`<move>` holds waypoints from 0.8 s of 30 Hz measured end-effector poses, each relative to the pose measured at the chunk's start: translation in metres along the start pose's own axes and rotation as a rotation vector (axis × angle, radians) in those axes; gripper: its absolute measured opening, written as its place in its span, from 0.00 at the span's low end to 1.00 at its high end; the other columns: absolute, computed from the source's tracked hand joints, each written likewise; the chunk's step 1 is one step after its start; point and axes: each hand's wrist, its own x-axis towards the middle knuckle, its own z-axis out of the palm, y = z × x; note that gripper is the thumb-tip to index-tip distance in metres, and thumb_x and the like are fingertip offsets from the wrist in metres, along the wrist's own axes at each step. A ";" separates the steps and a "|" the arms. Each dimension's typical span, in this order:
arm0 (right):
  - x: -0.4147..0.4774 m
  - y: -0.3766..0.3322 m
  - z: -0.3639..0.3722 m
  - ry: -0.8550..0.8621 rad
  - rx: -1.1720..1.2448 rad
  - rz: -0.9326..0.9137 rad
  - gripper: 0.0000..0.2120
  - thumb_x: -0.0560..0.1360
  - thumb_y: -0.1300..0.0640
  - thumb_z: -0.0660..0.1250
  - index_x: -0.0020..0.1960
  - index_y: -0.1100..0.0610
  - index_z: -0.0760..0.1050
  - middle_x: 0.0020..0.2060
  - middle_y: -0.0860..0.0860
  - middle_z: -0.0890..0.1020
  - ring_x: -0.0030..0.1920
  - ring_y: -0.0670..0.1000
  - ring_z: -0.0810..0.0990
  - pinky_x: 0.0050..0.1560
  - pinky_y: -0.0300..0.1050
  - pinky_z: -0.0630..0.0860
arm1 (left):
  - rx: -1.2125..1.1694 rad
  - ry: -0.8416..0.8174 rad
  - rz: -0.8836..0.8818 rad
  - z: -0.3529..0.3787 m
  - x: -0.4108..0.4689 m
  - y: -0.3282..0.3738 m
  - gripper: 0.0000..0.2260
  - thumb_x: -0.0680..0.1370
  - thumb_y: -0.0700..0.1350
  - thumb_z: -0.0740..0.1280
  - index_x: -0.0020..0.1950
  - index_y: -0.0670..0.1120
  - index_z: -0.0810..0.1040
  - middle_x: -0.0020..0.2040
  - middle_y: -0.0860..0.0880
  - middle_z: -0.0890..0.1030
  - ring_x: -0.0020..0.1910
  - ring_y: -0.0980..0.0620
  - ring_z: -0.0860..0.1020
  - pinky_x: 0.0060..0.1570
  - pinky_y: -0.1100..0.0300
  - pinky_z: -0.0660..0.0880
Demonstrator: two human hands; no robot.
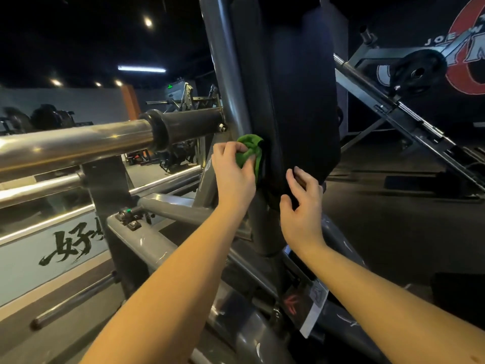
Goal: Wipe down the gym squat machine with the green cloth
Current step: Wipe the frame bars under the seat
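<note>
**gymrat22:** where's the green cloth [249, 153] at?

**mopguy:** bunched up in the left hand [232, 172], fingers curled round it. It's pushed against the left edge of the black pad [296, 101], in the gap between the pad and the grey post [223, 61].

**gymrat22:** and the other hand?

**mopguy:** the right hand [301, 198] sits lower, with fingers and thumb curled round the pad's bottom edge. The shiny steel bar [73, 145] sticks out to the left, and a weight plate [420, 72] sits on another machine off to the right.
</note>
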 end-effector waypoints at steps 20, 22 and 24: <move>-0.079 0.040 -0.028 -0.193 0.207 0.432 0.15 0.79 0.62 0.69 0.64 0.51 0.79 0.56 0.45 0.81 0.54 0.41 0.81 0.61 0.41 0.78 | 0.100 -0.556 -0.326 -0.037 -0.187 -0.059 0.11 0.73 0.34 0.73 0.48 0.47 0.76 0.49 0.50 0.75 0.48 0.59 0.74 0.53 0.72 0.68; -0.098 0.043 -0.024 -0.306 0.289 0.602 0.14 0.79 0.58 0.71 0.64 0.55 0.81 0.54 0.47 0.84 0.52 0.42 0.82 0.63 0.46 0.78 | 0.049 -0.613 -0.331 -0.038 -0.187 -0.046 0.08 0.75 0.37 0.73 0.50 0.47 0.78 0.51 0.51 0.77 0.51 0.62 0.75 0.55 0.67 0.72; -0.113 0.043 -0.022 -0.362 0.374 0.659 0.12 0.79 0.55 0.71 0.62 0.54 0.83 0.52 0.47 0.86 0.53 0.44 0.84 0.62 0.47 0.79 | -0.002 -0.643 -0.359 -0.039 -0.187 -0.035 0.07 0.75 0.39 0.73 0.50 0.49 0.80 0.51 0.53 0.78 0.52 0.60 0.78 0.55 0.62 0.75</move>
